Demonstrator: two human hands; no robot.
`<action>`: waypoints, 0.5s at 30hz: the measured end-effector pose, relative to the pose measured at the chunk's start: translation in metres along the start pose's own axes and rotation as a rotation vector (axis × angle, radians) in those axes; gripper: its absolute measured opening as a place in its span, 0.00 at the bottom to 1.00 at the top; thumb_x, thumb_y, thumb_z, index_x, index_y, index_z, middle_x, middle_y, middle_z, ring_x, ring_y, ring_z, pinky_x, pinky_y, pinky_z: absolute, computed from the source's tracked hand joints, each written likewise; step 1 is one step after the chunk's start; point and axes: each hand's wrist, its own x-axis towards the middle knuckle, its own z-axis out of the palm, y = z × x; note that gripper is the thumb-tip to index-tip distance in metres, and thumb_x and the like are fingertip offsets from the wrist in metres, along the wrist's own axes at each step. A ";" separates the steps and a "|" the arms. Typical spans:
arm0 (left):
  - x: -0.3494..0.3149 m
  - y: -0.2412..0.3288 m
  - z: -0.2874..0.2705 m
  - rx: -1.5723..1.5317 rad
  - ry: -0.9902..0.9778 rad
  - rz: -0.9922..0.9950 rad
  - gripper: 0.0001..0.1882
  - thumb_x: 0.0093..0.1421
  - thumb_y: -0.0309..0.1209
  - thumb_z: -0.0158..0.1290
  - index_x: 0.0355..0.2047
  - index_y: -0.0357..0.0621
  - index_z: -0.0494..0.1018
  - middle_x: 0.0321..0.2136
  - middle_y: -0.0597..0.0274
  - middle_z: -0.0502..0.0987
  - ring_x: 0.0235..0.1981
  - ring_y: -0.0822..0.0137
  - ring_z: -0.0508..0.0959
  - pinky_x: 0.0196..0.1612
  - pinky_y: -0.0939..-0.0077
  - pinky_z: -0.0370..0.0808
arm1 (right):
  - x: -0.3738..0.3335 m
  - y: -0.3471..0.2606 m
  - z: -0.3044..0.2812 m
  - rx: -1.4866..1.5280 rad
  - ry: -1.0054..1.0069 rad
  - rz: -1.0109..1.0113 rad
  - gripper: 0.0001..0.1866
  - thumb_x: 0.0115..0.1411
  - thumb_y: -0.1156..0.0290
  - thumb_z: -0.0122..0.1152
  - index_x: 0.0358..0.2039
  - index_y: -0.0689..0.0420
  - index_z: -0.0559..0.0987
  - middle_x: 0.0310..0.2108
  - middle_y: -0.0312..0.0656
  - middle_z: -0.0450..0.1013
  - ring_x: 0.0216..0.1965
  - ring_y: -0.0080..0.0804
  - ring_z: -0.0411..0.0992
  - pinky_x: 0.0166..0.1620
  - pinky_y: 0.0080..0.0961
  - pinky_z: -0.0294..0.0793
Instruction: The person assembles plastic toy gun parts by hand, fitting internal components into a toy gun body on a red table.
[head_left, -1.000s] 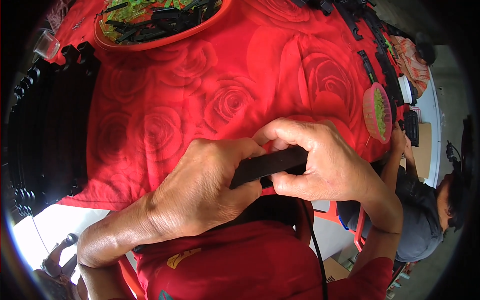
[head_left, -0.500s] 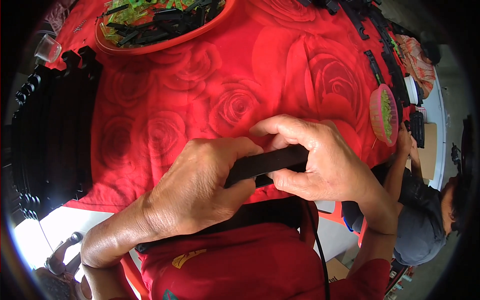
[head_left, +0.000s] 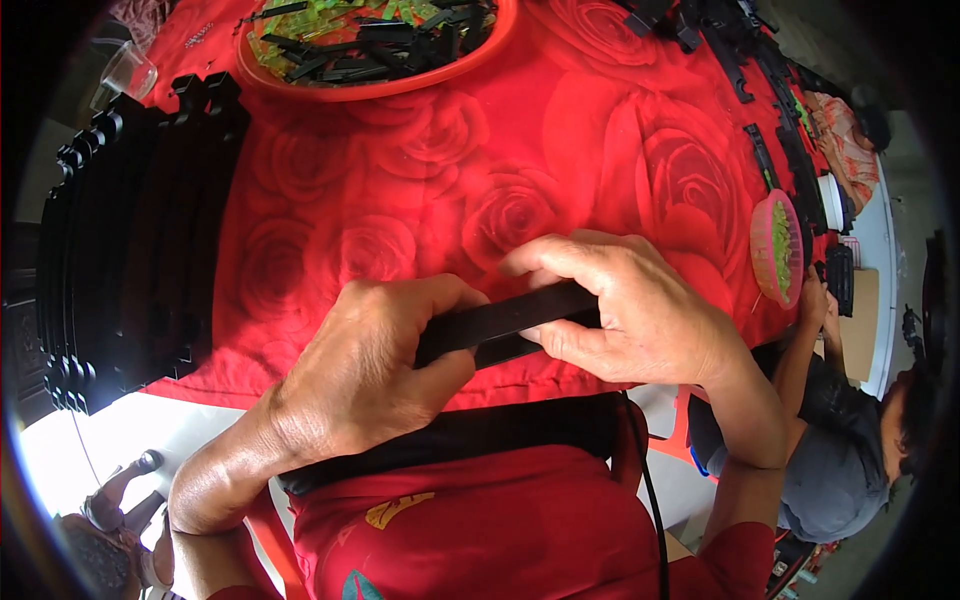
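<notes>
Between my two hands, over the near edge of the table, is a black bar-shaped plastic piece (head_left: 510, 316). My left hand (head_left: 375, 365) grips its left end with thumb and fingers. At the other end my right hand (head_left: 640, 310) is closed on it, thumb below and fingers above. A second dark strip (head_left: 508, 349) shows just beneath the bar; whether it is part of the same piece I cannot tell. The fingertips hide both ends.
Long black parts (head_left: 140, 240) stand in a row at the left. An orange-red basin (head_left: 370, 93) holds black and yellow-green pieces. A pink basket (head_left: 764, 250) of green bits stands at right, near a co-worker (head_left: 830, 470). The tablecloth (head_left: 430, 190) has rose patterns.
The view has shifted, so the table's things sit further right. My hands still hold the black piece, slightly further apart, and more of its middle shows.
</notes>
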 end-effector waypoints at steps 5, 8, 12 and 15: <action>-0.002 -0.004 -0.004 0.059 0.000 -0.006 0.17 0.58 0.21 0.56 0.48 0.35 0.82 0.23 0.63 0.80 0.24 0.78 0.79 0.26 0.76 0.72 | 0.006 0.004 0.001 -0.032 -0.083 0.022 0.09 0.58 0.78 0.67 0.40 0.60 0.81 0.29 0.50 0.79 0.34 0.55 0.80 0.38 0.48 0.77; 0.000 -0.006 -0.003 0.106 0.027 -0.003 0.17 0.57 0.20 0.58 0.47 0.35 0.82 0.24 0.60 0.81 0.26 0.71 0.81 0.31 0.71 0.76 | 0.009 0.005 0.001 -0.052 -0.096 0.028 0.09 0.57 0.78 0.68 0.40 0.59 0.82 0.30 0.48 0.79 0.37 0.52 0.80 0.41 0.47 0.78; 0.003 0.003 -0.005 0.505 0.132 0.279 0.18 0.53 0.22 0.66 0.46 0.39 0.82 0.35 0.55 0.82 0.38 0.55 0.80 0.44 0.59 0.77 | 0.005 0.011 -0.002 -0.187 -0.094 -0.049 0.10 0.56 0.78 0.69 0.40 0.58 0.82 0.30 0.44 0.77 0.40 0.49 0.79 0.43 0.45 0.78; 0.009 0.003 -0.005 0.548 0.154 0.344 0.21 0.51 0.24 0.70 0.47 0.41 0.81 0.42 0.53 0.81 0.44 0.51 0.79 0.46 0.56 0.77 | 0.004 0.016 -0.002 -0.167 -0.045 -0.008 0.11 0.56 0.75 0.72 0.41 0.58 0.84 0.31 0.43 0.76 0.40 0.48 0.78 0.44 0.44 0.79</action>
